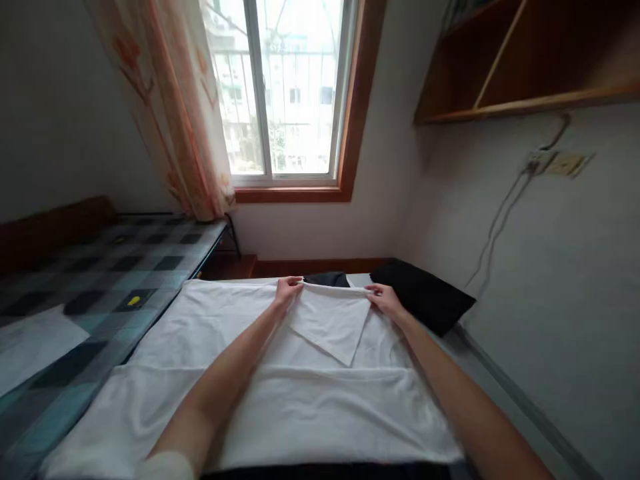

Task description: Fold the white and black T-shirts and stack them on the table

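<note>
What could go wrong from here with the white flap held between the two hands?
Slipping: the left hand and right hand seem to pinch the white flap only along its top edge, so one side might slip free.
Creasing: its lower corner hangs loose over the white cloth, which is itself wrinkled, so it might settle crooked or folded.
Knocking: the black piece lies close beside the right hand and might get nudged.

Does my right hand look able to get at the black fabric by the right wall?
Probably yes: the right hand is close beside the black fabric and nothing visible blocks the way, though it would likely have to release the white cloth it pinches first.
</note>
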`<action>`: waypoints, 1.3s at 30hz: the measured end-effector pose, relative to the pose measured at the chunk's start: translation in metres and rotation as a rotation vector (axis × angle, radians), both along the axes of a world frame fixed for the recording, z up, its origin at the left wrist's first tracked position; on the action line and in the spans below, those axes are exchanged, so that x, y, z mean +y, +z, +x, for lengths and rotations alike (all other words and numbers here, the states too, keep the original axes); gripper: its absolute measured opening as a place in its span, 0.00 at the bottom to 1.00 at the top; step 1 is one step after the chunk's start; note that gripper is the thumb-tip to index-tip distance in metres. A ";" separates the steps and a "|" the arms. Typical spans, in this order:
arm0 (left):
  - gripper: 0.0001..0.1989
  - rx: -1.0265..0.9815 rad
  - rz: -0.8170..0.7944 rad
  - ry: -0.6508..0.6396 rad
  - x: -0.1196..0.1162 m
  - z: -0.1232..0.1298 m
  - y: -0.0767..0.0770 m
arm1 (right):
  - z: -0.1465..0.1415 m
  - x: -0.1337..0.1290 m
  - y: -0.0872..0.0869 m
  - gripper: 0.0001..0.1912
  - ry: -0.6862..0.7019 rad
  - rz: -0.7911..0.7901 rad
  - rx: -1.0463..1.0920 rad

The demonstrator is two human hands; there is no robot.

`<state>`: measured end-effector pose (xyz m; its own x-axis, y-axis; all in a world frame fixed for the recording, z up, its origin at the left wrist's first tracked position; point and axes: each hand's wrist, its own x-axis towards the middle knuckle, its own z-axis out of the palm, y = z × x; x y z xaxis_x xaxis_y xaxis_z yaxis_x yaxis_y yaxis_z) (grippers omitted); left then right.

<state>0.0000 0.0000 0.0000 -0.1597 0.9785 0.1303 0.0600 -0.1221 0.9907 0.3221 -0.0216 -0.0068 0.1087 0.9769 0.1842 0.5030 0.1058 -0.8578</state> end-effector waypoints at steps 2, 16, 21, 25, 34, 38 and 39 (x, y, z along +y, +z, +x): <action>0.12 0.007 0.005 0.013 0.005 0.002 -0.002 | 0.001 0.008 0.004 0.18 -0.023 0.032 -0.034; 0.06 0.397 0.047 0.096 0.039 0.011 0.003 | -0.015 0.053 0.018 0.12 -0.188 0.040 -0.366; 0.04 0.778 0.142 0.014 0.042 -0.002 0.015 | -0.024 0.054 0.016 0.13 -0.245 0.005 -0.454; 0.13 1.233 0.129 -0.192 0.044 -0.038 0.019 | -0.030 0.046 0.015 0.13 -0.252 -0.055 -0.629; 0.13 1.386 -0.041 -0.287 0.052 -0.177 0.031 | -0.027 0.048 0.034 0.14 -0.035 -0.007 -0.960; 0.13 1.442 -0.134 -0.240 0.048 -0.230 0.038 | -0.021 0.053 0.035 0.16 0.022 -0.060 -0.945; 0.13 1.456 -0.158 -0.224 0.046 -0.242 0.039 | -0.020 0.054 0.034 0.16 0.025 -0.066 -0.946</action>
